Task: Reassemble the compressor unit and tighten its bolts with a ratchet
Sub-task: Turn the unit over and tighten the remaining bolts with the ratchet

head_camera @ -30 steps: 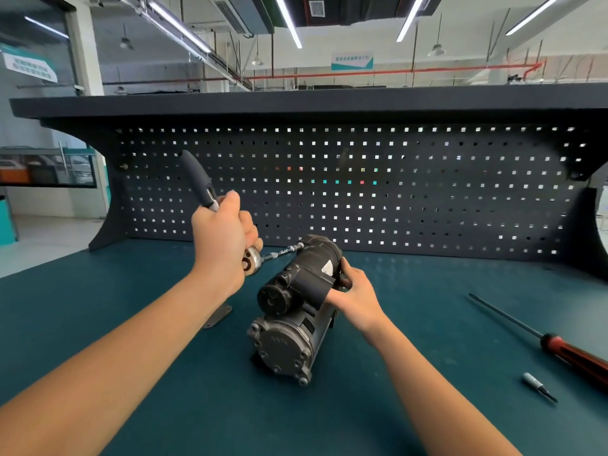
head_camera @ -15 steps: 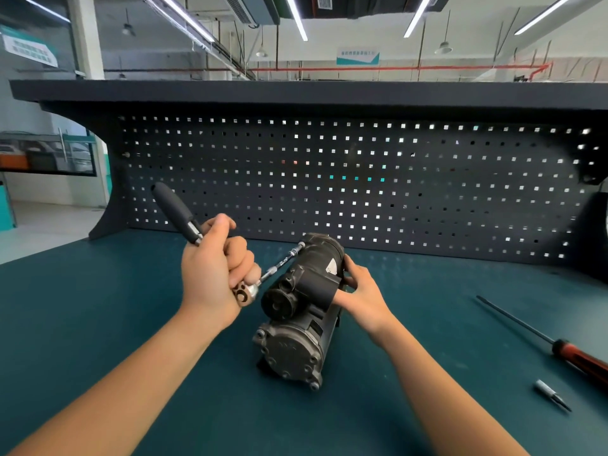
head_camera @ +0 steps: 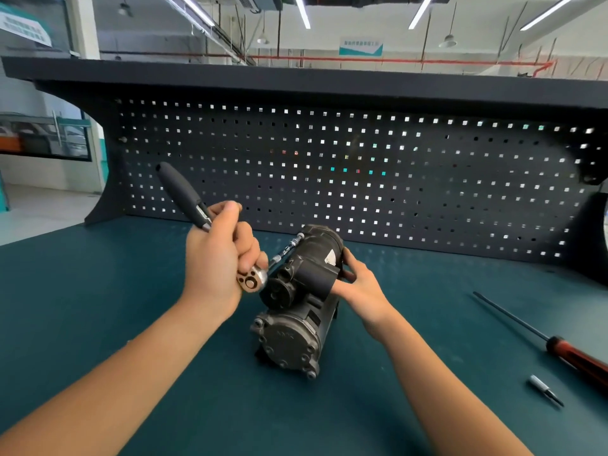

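Compressor unit [head_camera: 296,324] — dark cast metal, cylindrical, round bolted end cap facing the camera — lies on its side mid-bench on the smooth teal benchtop [head_camera: 98,307]. Left hand [head_camera: 217,258] curls round the ratchet [head_camera: 181,194] near its shiny head; the matte black grip angles up-left. A slim steel extension [head_camera: 286,251] runs from the head to the unit's far upper edge. Right hand [head_camera: 362,287] grips the unit's right flank. Well right: red-handled screwdriver [head_camera: 579,357], small steel bit [head_camera: 544,390] nearby.

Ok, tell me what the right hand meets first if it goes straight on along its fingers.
The compressor: the right hand grips its side, so nothing lies between them.
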### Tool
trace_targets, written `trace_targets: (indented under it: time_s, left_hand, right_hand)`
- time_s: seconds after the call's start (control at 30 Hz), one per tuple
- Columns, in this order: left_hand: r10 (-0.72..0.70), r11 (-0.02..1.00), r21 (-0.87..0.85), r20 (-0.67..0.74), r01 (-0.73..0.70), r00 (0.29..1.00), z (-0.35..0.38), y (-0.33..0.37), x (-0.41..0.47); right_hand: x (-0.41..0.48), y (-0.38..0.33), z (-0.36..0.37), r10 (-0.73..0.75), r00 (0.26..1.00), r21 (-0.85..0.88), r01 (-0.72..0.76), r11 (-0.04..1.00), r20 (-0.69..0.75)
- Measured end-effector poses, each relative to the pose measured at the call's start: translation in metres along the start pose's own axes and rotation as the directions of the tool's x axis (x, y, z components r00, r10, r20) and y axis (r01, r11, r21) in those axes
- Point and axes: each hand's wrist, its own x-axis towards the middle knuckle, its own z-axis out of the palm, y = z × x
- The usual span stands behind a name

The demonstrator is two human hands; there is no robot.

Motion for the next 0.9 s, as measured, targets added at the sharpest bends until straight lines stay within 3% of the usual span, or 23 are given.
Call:
trace_targets:
  time_s: [0.1, 0.17, 0.23, 0.33, 0.4, 0.47, 0.53, 0.6, 0.7, 0.8, 0.9]
  left_hand:
    - [-0.145, 0.969, -0.217, -0.102, 0.120, 0.984, -0.024, 0.025, 0.014]
    - [-0.177, 0.931, -0.343, -0.131, 0.123, 0.975, -0.046, 0.051, 0.026]
    - [-0.125, 0.978, -0.184, -0.122, 0.102, 0.985, -0.073, 0.073, 0.032]
    - [0.022, 0.959, 0.283, -0.107, 0.009, 0.994, -0.116, 0.077, 0.024]
    - [0.142, 0.791, 0.608, -0.078, -0.066, 0.987, -0.143, 0.068, 0.012]
    - [0.270, 0.441, 0.886, 0.019, -0.142, 0.963, -0.168, 0.057, 0.004]
    - [0.229, 0.164, 0.973, 0.122, -0.162, 0.966, -0.185, 0.049, 0.001]
    - [0.090, 0.070, 0.990, 0.117, -0.123, 0.989, -0.198, 0.041, 0.005]
    - [0.013, 0.005, 1.000, 0.026, -0.026, 1.000, -0.207, 0.032, 0.013]
    - [0.028, 0.033, 0.999, 0.019, -0.020, 0.999, -0.211, 0.026, 0.013]
    - [0.011, 0.107, 0.994, 0.033, -0.034, 0.999, -0.212, 0.020, 0.009]
  right_hand:
    - [0.000, 0.002, -0.008, -0.002, 0.999, 0.009, 0.001, 1.000, 0.044]
    - [0.001, 0.004, -0.013, 0.022, 0.998, 0.022, -0.024, 0.999, 0.055]
    - [-0.002, 0.002, -0.019, 0.059, 0.998, 0.033, -0.061, 0.998, 0.035]
    - [-0.009, -0.003, -0.033, 0.042, 0.998, -0.001, -0.042, 0.999, -0.042]
    - [-0.015, -0.005, -0.041, 0.040, 0.991, -0.008, -0.041, 0.999, -0.125]
    - [-0.025, -0.007, -0.047, 0.070, 0.977, 0.028, -0.066, 0.997, -0.200]
    - [-0.036, -0.011, -0.051, 0.108, 0.948, 0.088, -0.086, 0.992, -0.298]
    - [-0.046, -0.015, -0.054, 0.181, 0.891, 0.201, -0.104, 0.974, -0.416]
    - [-0.062, -0.025, -0.045, 0.253, 0.838, 0.293, -0.117, 0.949, -0.484]
    - [-0.069, -0.037, -0.022, 0.137, 0.897, 0.028, -0.138, 0.990, -0.421]
    - [-0.060, -0.041, -0.001, 0.046, 0.906, -0.240, -0.160, 0.958, -0.421]
